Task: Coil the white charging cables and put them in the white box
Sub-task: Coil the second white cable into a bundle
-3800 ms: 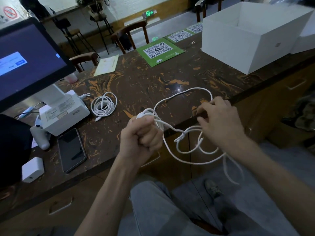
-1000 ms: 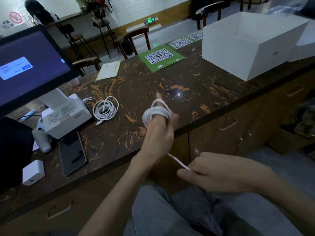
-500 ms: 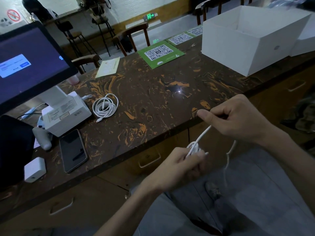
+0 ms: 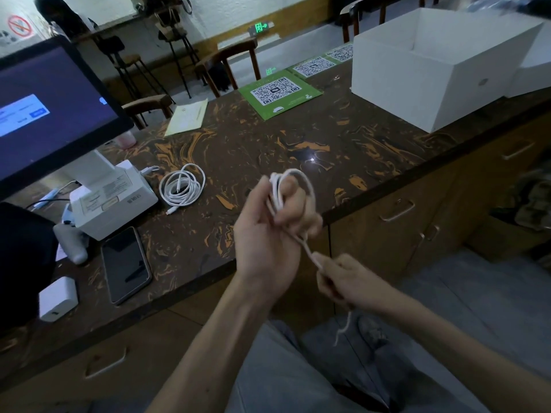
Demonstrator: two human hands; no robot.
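Worktop (image 4: 298, 138): dark marbled surface with orange veining, drawers below its front edge.

Monitor (image 4: 44, 108): at the far left, lit screen, on a white stand.

White box (image 4: 432, 81): open-topped, at the far right of the worktop, well apart from both hands. Its inside is not visible from this angle.

Green card (image 4: 277, 93): printed with a square code, lying flat near the back edge, left of the box.

Phone (image 4: 125, 263): dark screen, face up near the front edge, just beside the monitor stand.

Left hand (image 4: 271, 231): raised over the worktop's front edge, fingers closed around several loops of a white cable (image 4: 298, 180) wound about them.

Right hand (image 4: 348, 281): lower, near the lap, pinching the same cable's loose run; a short tail hangs below it, blurred.

Second cable (image 4: 182, 186): already coiled, lying on the worktop between the monitor stand and the left hand.
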